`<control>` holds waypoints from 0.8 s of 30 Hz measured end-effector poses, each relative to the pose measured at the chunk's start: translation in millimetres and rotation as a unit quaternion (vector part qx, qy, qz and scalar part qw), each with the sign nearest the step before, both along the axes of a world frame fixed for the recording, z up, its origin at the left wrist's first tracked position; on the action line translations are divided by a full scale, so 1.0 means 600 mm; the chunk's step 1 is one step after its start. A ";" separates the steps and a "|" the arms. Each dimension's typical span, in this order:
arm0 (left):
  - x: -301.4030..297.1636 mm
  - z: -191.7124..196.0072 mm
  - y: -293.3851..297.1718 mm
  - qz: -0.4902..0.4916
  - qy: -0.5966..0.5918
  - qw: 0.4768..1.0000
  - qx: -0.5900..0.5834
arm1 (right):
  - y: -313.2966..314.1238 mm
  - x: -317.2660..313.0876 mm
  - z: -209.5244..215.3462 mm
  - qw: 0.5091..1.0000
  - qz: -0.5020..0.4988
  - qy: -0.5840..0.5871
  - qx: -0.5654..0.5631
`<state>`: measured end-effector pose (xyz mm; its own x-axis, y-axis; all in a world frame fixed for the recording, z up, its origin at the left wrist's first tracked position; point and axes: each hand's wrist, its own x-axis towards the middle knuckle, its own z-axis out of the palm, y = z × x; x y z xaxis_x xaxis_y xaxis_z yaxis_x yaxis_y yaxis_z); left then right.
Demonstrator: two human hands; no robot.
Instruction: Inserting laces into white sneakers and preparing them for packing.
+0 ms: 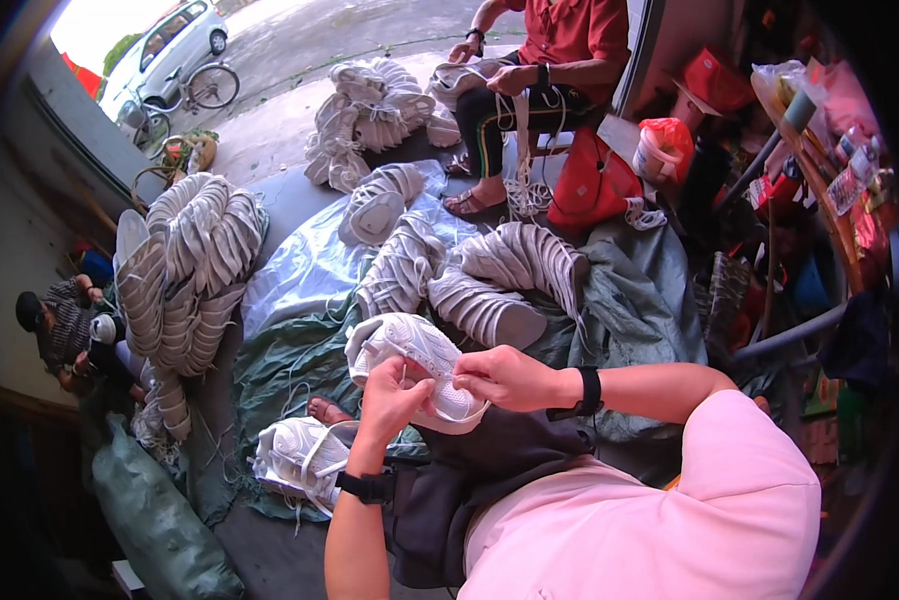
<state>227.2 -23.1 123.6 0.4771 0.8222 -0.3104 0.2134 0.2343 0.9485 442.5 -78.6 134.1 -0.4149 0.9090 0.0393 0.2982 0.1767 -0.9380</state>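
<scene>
A white shoe upper [387, 338] with mesh panels rests over my dark-clad lap, its toe pointing toward me. My left hand [394, 398] is closed at its near left side, thumb and fingers bent over the lacing area. From the right, my right hand [509, 378] pinches close to the eyelet edge; whatever thin thing lies between its fingertips is too small to make out. Both wrists wear black bands. Just left of my left forearm, another white shoe upper [297, 452] with loose laces lies on the green sheet [269, 385].
Nested grey-white shoe uppers [499, 285] lie in rows ahead; a tall stack [184, 270] stands left. A co-worker in a red shirt [579, 35] sits beyond, handling laces; another person [64, 325] sits far left. A green sack [159, 510] lies lower left, a red bag [594, 180] ahead right.
</scene>
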 end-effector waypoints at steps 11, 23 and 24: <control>-0.017 -0.009 0.009 -0.010 -0.005 1.000 0.001 | 0.035 -0.012 -0.020 0.981 -0.028 -0.178 0.069; -0.021 -0.012 0.009 -0.017 -0.008 1.000 0.005 | 0.039 -0.029 -0.024 0.955 -0.029 -0.254 0.152; -0.022 -0.012 0.009 -0.018 -0.005 1.000 0.008 | 0.039 -0.031 -0.023 0.950 -0.030 -0.260 0.168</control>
